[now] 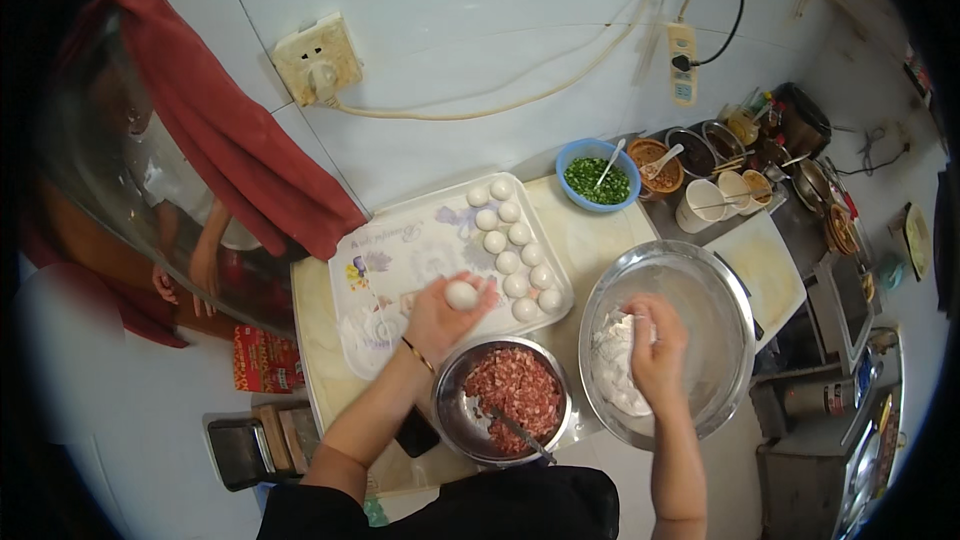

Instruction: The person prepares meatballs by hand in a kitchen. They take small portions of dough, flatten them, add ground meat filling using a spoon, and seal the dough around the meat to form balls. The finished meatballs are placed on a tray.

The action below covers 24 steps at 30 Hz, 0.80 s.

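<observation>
My left hand point(454, 311) is palm up over the tray's near edge, with a round white ball point(460, 295) resting on its fingers. Two rows of similar white balls point(507, 262) stand along the right side of the white patterned tray point(442, 202). My right hand point(656, 341) reaches into a wide steel basin point(716, 300), its curled fingers at a heap of white flour or soft dough point(619, 375); whether they hold any of it cannot be told. Between my arms sits a steel bowl point(450, 420) of minced meat point(517, 394) with a metal utensil point(521, 433) in it.
A blue bowl of chopped greens point(596, 180) with a spoon stands behind the basin, beside seasoning bowls and paper cups point(699, 206). A cutting board point(761, 266) lies right of the basin. A dark phone point(417, 433) lies left of the meat bowl. A red cloth point(225, 120) hangs at left.
</observation>
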### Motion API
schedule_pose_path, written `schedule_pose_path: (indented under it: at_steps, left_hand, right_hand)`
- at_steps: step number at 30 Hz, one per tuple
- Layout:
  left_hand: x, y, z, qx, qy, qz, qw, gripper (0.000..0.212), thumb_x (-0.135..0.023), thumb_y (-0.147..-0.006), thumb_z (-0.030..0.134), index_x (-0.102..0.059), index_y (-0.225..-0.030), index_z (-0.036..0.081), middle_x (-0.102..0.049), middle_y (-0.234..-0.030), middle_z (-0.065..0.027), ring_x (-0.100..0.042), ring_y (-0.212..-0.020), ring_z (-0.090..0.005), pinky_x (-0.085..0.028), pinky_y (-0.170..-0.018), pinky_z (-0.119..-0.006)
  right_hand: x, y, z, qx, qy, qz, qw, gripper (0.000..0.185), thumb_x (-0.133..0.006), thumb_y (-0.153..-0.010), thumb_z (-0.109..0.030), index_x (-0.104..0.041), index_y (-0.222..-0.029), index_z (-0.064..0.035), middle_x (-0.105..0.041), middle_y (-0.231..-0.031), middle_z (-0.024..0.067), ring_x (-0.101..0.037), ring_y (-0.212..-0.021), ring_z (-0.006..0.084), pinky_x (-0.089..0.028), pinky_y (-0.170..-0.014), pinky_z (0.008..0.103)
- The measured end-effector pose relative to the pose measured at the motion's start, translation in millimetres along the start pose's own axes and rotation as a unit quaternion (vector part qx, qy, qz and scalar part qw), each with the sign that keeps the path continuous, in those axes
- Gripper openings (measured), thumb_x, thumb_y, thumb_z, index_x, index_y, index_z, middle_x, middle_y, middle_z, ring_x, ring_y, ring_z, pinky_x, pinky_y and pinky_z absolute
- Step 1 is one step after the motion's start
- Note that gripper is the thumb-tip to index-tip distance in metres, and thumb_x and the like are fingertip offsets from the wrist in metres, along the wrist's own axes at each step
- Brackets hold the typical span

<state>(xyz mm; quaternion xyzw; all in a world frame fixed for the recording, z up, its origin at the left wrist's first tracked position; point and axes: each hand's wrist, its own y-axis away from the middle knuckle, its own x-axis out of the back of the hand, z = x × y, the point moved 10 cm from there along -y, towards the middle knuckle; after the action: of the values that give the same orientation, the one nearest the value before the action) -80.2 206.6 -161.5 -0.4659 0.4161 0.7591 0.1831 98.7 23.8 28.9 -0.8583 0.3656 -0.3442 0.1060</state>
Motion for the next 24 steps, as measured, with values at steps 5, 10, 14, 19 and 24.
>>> schedule_pose_path:
  at_steps: [5, 10, 14, 19, 24]
  left_hand:
    - [46, -97, 74, -0.022, -0.034, 0.090, 0.995, 0.029, -0.041, -0.088, 0.009, -0.041, -0.113, -0.003, -0.042, -0.114, -0.0205, -0.044, -0.108, -0.0371, -0.040, -0.096, -0.050]
    - [5, -139, 126, -0.242, -0.561, 0.080, 0.788, 0.040, -0.051, -0.084, 0.013, -0.046, -0.120, -0.003, -0.049, -0.112, -0.0178, -0.050, -0.104, -0.0319, -0.042, -0.093, -0.039]
    - [-36, -139, 128, -0.430, -0.780, 0.070, 0.448, 0.045, -0.063, -0.072, 0.007, -0.053, -0.116, -0.002, -0.051, -0.110, -0.0203, -0.052, -0.100, -0.0345, -0.044, -0.086, -0.036]
    - [-33, -151, 121, -0.445, -0.777, 0.053, 0.442, 0.042, -0.063, -0.070, 0.003, -0.054, -0.111, -0.003, -0.051, -0.108, -0.0204, -0.052, -0.098, -0.0354, -0.044, -0.084, -0.038]
    - [-33, -151, 121, -0.486, -0.764, 0.061, 0.419, 0.039, -0.062, -0.071, 0.001, -0.054, -0.109, -0.004, -0.051, -0.109, -0.0193, -0.049, -0.100, -0.0352, -0.042, -0.087, -0.040]
  right_hand:
    - [2, 8, 59, -0.060, 0.033, -0.071, 0.995, 0.011, -0.048, -0.085, -0.005, -0.055, -0.078, -0.0007, -0.057, -0.074, 0.0132, -0.057, -0.071, 0.0272, -0.044, -0.067, 0.0336]
    - [-3, 14, 88, -0.096, 0.030, -0.127, 0.987, 0.011, -0.048, -0.085, -0.006, -0.054, -0.077, -0.0006, -0.057, -0.074, 0.0131, -0.057, -0.071, 0.0268, -0.044, -0.067, 0.0334]
    - [-4, 18, 104, -0.123, 0.032, -0.146, 0.981, 0.010, -0.049, -0.085, -0.005, -0.054, -0.078, -0.0007, -0.057, -0.075, 0.0133, -0.057, -0.071, 0.0273, -0.045, -0.068, 0.0336]
    - [-6, 22, 110, -0.135, 0.026, -0.157, 0.978, 0.009, -0.049, -0.085, -0.005, -0.054, -0.079, -0.0003, -0.058, -0.078, 0.0140, -0.058, -0.072, 0.0278, -0.045, -0.068, 0.0334]
    - [-5, 20, 109, -0.131, 0.004, -0.151, 0.980, 0.010, -0.049, -0.086, -0.005, -0.055, -0.091, 0.0012, -0.059, -0.078, 0.0139, -0.059, -0.074, 0.0240, -0.046, -0.069, 0.0317]
